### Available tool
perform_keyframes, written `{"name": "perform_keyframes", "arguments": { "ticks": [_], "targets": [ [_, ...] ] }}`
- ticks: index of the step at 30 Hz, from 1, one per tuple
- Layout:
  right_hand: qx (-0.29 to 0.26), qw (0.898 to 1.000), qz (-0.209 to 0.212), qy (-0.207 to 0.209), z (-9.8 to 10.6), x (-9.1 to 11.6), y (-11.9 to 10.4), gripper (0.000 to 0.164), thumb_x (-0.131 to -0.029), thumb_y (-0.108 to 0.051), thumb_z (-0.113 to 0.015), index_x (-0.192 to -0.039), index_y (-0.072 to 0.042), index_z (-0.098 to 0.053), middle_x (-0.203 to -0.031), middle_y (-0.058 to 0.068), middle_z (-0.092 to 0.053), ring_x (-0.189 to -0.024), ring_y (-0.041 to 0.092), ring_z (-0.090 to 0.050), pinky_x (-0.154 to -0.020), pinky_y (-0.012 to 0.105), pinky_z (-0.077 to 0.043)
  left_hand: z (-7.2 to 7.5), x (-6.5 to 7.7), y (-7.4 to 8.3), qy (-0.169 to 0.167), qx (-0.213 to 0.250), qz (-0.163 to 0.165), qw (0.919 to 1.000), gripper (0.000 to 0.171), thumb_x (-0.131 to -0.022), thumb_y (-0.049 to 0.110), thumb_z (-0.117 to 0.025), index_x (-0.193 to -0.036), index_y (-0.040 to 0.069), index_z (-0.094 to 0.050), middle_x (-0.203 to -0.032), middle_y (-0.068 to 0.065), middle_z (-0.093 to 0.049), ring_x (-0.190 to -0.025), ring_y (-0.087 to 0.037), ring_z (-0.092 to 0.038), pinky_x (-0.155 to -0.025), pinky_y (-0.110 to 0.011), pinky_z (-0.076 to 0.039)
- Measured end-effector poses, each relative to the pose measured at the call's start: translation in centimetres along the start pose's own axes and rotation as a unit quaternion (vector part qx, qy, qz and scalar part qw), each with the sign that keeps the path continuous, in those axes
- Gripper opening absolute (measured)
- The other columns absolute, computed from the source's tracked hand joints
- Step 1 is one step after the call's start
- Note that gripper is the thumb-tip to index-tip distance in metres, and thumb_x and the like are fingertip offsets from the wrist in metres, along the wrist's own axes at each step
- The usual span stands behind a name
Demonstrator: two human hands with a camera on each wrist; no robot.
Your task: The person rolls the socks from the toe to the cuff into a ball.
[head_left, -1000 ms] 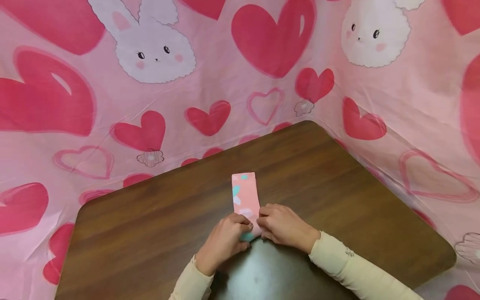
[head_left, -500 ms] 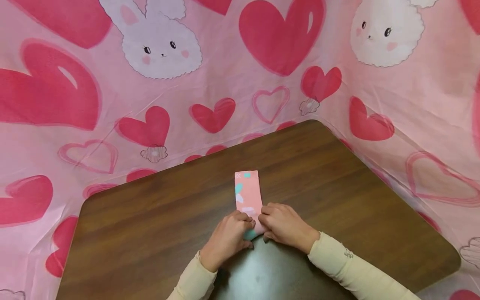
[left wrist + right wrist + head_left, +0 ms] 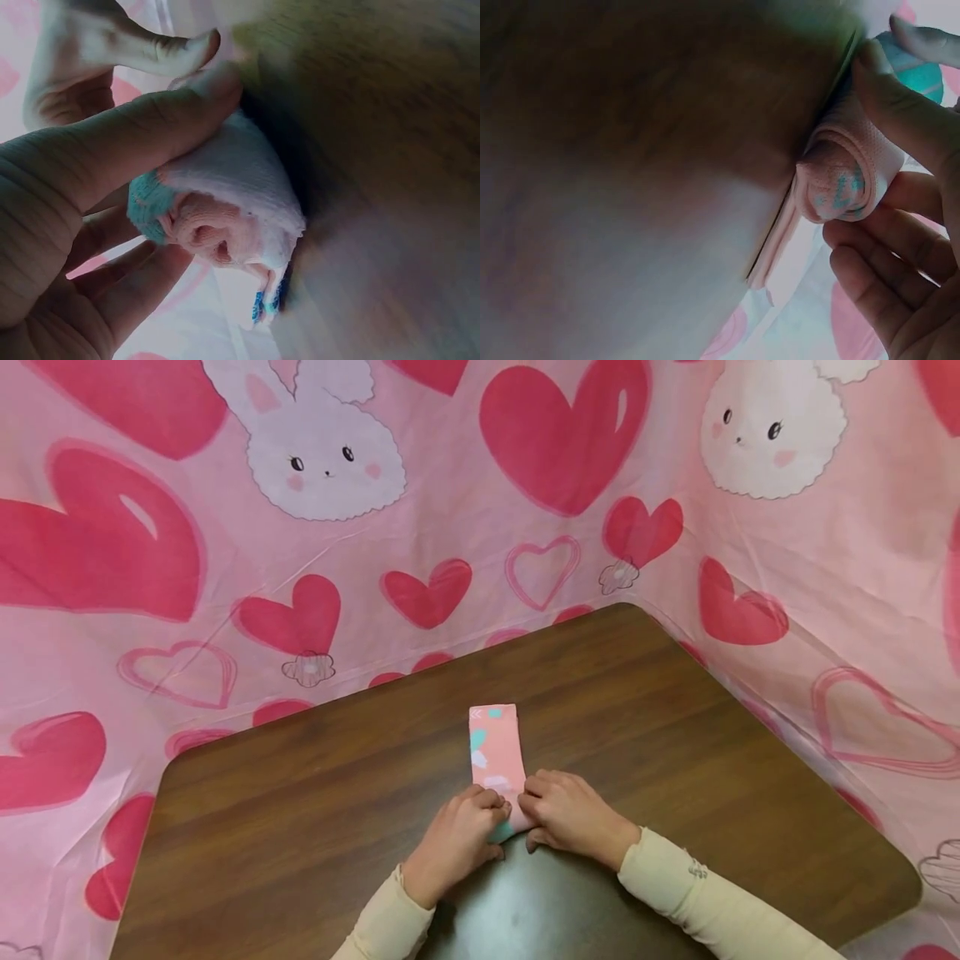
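Note:
A pink sock (image 3: 497, 743) with teal and white patches lies lengthwise on the brown table, its flat cuff end pointing away. The end nearest the person is rolled up, and the spiral of layers shows in the right wrist view as a rolled sock end (image 3: 844, 180). My left hand (image 3: 459, 831) grips the left side of that roll, thumb on the near side and fingers over the far side. On the right side, my right hand (image 3: 572, 814) holds the roll the same way. In the left wrist view the bunched fabric (image 3: 232, 169) sits between thumb and fingers.
The dark wooden table (image 3: 322, 810) has rounded corners and a shiny patch near the person. Behind it, a pink cloth (image 3: 435, 477) printed with hearts and rabbits covers both walls. Cream sleeves cover both forearms.
The head view has shifted slightly. Both hands stay at the rolled end of the sock; the right thumb now shows a little farther out from the roll.

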State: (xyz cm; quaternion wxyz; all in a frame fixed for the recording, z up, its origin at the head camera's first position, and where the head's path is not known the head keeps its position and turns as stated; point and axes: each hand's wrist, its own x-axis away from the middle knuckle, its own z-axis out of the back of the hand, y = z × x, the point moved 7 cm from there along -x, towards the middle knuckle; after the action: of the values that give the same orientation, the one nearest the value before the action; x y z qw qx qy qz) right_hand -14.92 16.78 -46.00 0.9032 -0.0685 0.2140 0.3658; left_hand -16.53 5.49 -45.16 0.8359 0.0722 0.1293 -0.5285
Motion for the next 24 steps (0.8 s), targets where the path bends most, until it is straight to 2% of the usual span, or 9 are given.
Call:
{"name": "perform_keyframes", "arguments": {
  "ticks": [3, 6, 12, 18, 24],
  "targets": [
    [0.004, 1.000, -0.002, -0.002, -0.3, -0.1, -0.1, 0.046, -0.064, -0.049, -0.089, -0.078, -0.014, -0.063, -0.077, -0.002, -0.049, -0.069, 0.016, -0.049, -0.062, 0.032, -0.047, 0.0, 0.1, -0.1, 0.009, 0.002, 0.003, 0.9999, 0.038, -0.057, 0.021, -0.097, -0.086, 0.016, -0.073, -0.089, 0.004, -0.066, -0.077, -0.016, -0.059, -0.066, -0.027, -0.053],
    [0.000, 1.000, -0.008, -0.008, -0.5, -0.2, -0.1, 0.040, -0.068, -0.041, -0.090, -0.079, -0.014, -0.064, -0.076, -0.003, -0.049, -0.068, 0.015, -0.049, -0.060, 0.031, -0.047, 0.0, 0.0, -0.2, 0.016, 0.016, 0.009, 0.9997, 0.032, -0.057, 0.015, -0.092, -0.080, 0.016, -0.070, -0.082, 0.005, -0.063, -0.070, -0.015, -0.055, -0.059, -0.025, -0.049],
    [-0.046, 0.997, -0.055, -0.017, -0.4, -0.2, 0.8, 0.032, -0.074, -0.032, -0.087, -0.080, -0.013, -0.062, -0.076, -0.004, -0.052, -0.065, 0.013, -0.049, -0.057, 0.031, -0.047, 0.1, -0.4, -1.0, 0.038, 0.062, 0.031, 0.9969, 0.030, -0.055, 0.015, -0.086, -0.076, 0.016, -0.065, -0.069, 0.007, -0.052, -0.060, -0.010, -0.046, -0.053, -0.024, -0.042],
    [-0.087, 0.992, -0.084, -0.025, -0.4, -0.2, 1.4, 0.028, -0.076, -0.032, -0.086, -0.083, -0.014, -0.064, -0.078, -0.005, -0.055, -0.067, 0.012, -0.051, -0.060, 0.033, -0.049, -0.1, -0.5, -2.1, 0.037, 0.134, 0.070, 0.9878, 0.028, -0.059, 0.017, -0.085, -0.083, 0.012, -0.073, -0.071, 0.007, -0.057, -0.060, -0.006, -0.045, -0.054, -0.022, -0.042],
    [-0.127, 0.986, -0.105, -0.040, -0.5, -0.2, 1.8, 0.028, -0.077, -0.030, -0.086, -0.087, -0.013, -0.066, -0.080, -0.006, -0.057, -0.069, 0.011, -0.053, -0.062, 0.032, -0.050, 0.0, -0.4, -2.6, 0.042, 0.169, 0.101, 0.9796, 0.031, -0.062, 0.018, -0.084, -0.092, 0.010, -0.079, -0.079, 0.002, -0.069, -0.063, -0.005, -0.052, -0.056, -0.022, -0.045]
  ]
}}
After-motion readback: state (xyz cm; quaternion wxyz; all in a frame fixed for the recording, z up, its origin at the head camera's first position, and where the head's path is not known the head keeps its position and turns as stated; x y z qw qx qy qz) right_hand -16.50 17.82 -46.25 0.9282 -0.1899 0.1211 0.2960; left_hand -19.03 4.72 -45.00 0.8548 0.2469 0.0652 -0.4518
